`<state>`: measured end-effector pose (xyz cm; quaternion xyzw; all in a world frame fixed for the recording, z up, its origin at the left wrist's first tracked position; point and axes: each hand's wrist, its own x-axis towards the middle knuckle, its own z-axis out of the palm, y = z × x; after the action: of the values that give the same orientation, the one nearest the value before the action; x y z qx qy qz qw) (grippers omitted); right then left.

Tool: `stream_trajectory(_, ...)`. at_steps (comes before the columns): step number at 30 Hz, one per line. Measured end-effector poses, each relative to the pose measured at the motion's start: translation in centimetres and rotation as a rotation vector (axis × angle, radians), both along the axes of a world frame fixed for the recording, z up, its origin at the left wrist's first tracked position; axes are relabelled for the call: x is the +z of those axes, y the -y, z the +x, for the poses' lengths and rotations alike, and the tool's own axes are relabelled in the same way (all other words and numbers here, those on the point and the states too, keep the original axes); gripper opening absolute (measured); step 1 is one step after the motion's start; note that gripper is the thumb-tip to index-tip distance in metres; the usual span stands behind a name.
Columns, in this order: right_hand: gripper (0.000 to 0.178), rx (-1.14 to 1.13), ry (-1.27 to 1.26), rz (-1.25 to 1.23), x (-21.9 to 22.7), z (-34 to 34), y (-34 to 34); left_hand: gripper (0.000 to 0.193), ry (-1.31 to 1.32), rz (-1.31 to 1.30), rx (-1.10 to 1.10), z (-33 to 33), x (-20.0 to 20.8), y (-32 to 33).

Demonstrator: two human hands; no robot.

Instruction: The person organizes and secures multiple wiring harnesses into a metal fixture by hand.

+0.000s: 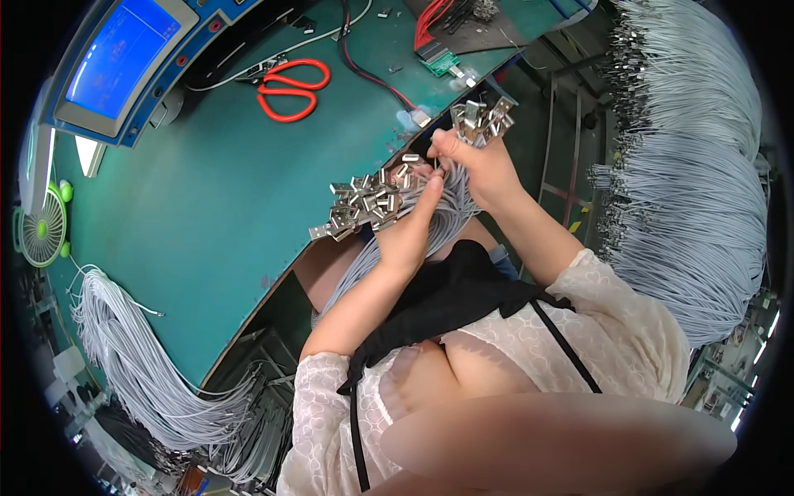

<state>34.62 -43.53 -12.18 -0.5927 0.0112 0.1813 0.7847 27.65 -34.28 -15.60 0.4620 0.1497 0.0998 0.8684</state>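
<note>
My left hand [407, 227] is closed round a bundle of grey USB cables [364, 263], whose metal plugs [364, 202] fan out to the left over the table's edge. My right hand [484, 165] grips another bunch of the same cables, with its plugs [482, 118] standing up above the fist. Both hands are close together at the front edge of the green table [248, 190]. Between them the grey cable lengths [451, 207] hang in loops down over my lap. The fingertips of both hands are partly hidden by cables and plugs.
Red-handled scissors [291, 89] lie on the table beyond my hands, near a blue-framed screen [124, 50]. A green circuit board [438, 59] with red wires is at the far edge. A green fan [43, 225] and white cables [132, 355] are at left; stacked grey cables [686, 182] rise at right.
</note>
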Motion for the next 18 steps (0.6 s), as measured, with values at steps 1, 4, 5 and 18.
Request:
stream_trajectory(1,0.014,-0.029,-0.02,0.005,-0.1,0.3,0.1,0.013,0.013,0.008,0.002,0.0,0.2,0.0)
stream_trajectory(4,0.015,-0.026,0.023,-0.009,-0.1,1.1,-0.6,0.013,0.036,0.024,0.006,0.0,0.6,-0.1)
stream_trajectory(5,0.015,-0.025,0.045,-0.016,-0.2,1.3,-0.7,0.012,0.025,0.024,0.017,0.0,0.7,-0.1)
stream_trajectory(18,0.01,-0.025,-0.113,0.134,0.1,1.4,-1.0,0.013,0.005,-0.014,0.062,0.7,1.9,0.5)
